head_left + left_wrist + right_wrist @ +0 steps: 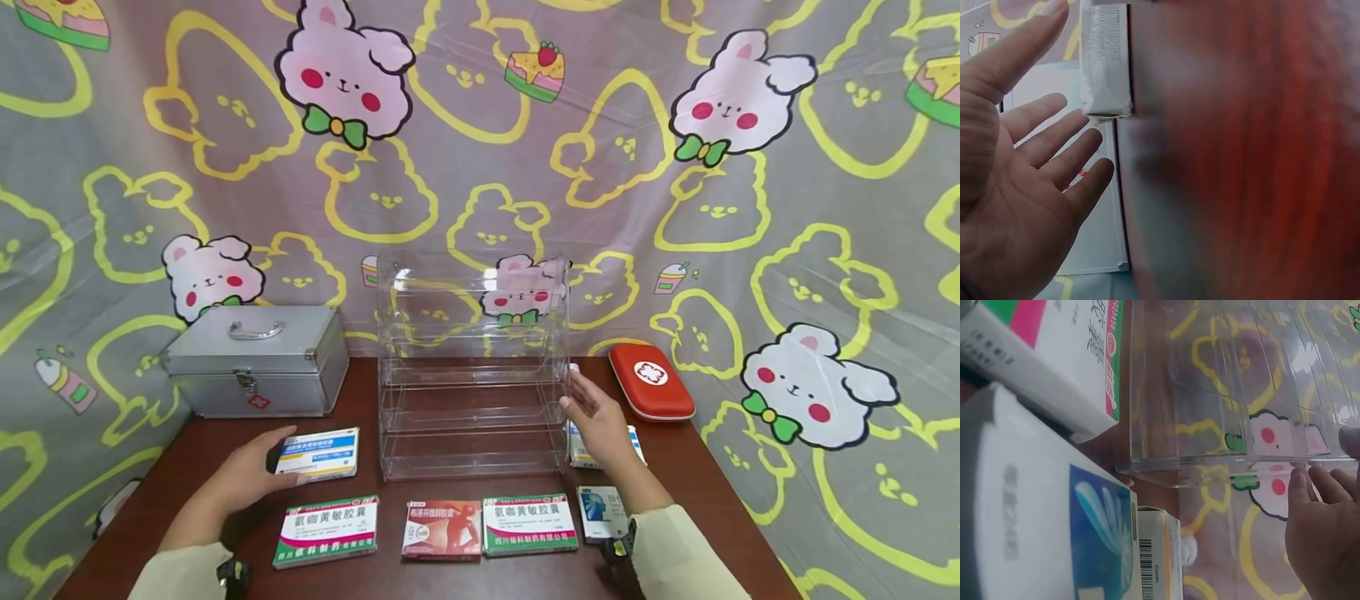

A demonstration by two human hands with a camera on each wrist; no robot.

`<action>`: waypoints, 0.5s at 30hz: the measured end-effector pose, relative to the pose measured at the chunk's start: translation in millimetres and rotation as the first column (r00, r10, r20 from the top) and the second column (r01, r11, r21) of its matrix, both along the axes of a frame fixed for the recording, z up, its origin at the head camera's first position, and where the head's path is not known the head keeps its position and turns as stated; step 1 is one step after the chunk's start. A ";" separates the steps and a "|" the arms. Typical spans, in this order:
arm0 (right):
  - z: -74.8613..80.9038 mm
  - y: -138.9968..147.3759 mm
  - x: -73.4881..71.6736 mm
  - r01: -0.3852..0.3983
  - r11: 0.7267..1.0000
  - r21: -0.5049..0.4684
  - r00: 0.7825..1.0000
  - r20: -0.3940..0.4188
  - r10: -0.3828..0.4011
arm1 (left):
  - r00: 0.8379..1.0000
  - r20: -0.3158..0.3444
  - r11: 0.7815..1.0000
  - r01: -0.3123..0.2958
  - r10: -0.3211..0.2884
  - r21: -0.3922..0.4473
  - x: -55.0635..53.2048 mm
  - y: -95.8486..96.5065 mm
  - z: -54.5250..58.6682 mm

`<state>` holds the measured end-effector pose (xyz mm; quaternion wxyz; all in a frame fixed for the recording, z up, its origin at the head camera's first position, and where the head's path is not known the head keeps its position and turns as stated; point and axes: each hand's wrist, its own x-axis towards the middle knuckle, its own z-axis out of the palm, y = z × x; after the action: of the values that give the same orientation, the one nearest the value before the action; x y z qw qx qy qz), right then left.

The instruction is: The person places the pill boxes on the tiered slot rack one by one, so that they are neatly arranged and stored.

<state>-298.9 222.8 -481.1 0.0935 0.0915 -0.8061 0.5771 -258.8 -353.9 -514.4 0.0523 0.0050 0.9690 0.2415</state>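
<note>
My left hand [248,473] is by a blue-and-white medicine box [318,454] on the left of the table. Its thumb and fingers are spread, and in the left wrist view the straight fingers stand beside the box's white end [1107,69]. My right hand [600,419] is at the right side of a clear tiered display rack [472,421]. In the right wrist view its fingertips meet the outside of the side panel, and the thumb lies across the panel's line. Whether the thumb presses on the panel cannot be told.
Two green-and-white medicine boxes [326,531] [530,523] flank a red one [441,530] in front. A blue-and-white box [602,513] and another box [636,442] lie by the right arm. A silver case [255,367] stands back left, a red pouch [652,396] back right.
</note>
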 end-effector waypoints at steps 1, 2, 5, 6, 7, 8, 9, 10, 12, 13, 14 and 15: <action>-0.6 -0.5 0.1 0.009 1.000 -0.011 1.000 0.001 -0.009 | 1.000 0.006 1.000 -0.001 0.001 0.002 -0.3 -0.3 -1.1; -1.3 -1.2 0.0 0.014 1.000 -0.027 1.000 -0.003 -0.014 | 1.000 0.011 1.000 -0.004 0.004 0.003 -0.8 -0.4 -1.7; -3.5 -2.5 -0.8 0.022 0.997 -0.067 1.000 -0.015 -0.024 | 1.000 0.023 1.000 -0.011 0.011 0.003 -2.1 -0.1 -2.4; -3.9 -2.7 -0.7 0.022 0.997 -0.081 1.000 -0.017 -0.023 | 0.999 0.028 1.000 -0.016 0.016 0.003 -2.7 0.1 -2.3; -4.4 -3.0 -0.5 0.021 0.995 -0.093 1.000 -0.018 -0.022 | 0.999 0.031 1.000 -0.021 0.021 0.002 -3.6 0.1 -2.0; -4.6 -3.3 -0.5 0.021 0.994 -0.104 1.000 -0.015 -0.023 | 0.999 0.034 1.000 -0.025 0.025 0.002 -4.6 -0.1 -2.4; -4.6 -3.5 -0.4 0.021 0.993 -0.113 1.000 -0.016 -0.023 | 0.999 0.035 1.000 -0.026 0.025 0.002 -5.1 -0.4 -3.0; -4.6 -4.0 -0.5 0.022 0.992 -0.122 1.000 -0.016 -0.024 | 0.999 0.037 1.000 -0.026 0.026 0.003 -5.7 -0.8 -3.8; -4.3 -4.8 -0.7 0.029 0.991 -0.130 0.999 -0.016 -0.032 | 0.999 0.037 1.000 -0.028 0.028 0.005 -6.5 -1.5 -5.5; -4.1 -5.3 -1.0 0.035 0.991 -0.129 0.999 -0.015 -0.037 | 0.999 0.036 1.000 -0.027 0.027 0.006 -6.9 -2.0 -6.1; -3.9 -5.8 -1.4 0.039 0.991 -0.131 0.999 -0.014 -0.041 | 0.999 0.035 1.000 -0.024 0.024 0.009 -6.8 -2.3 -6.9; -3.9 -6.1 -1.9 0.043 0.991 -0.130 0.999 -0.015 -0.045 | 0.999 0.034 1.000 -0.020 0.020 0.011 -6.7 -2.6 -7.4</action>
<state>-300.8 216.8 -485.1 0.1191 0.0724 -0.7678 0.6253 -265.5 -356.5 -521.7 0.0662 -0.0086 0.9666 0.2475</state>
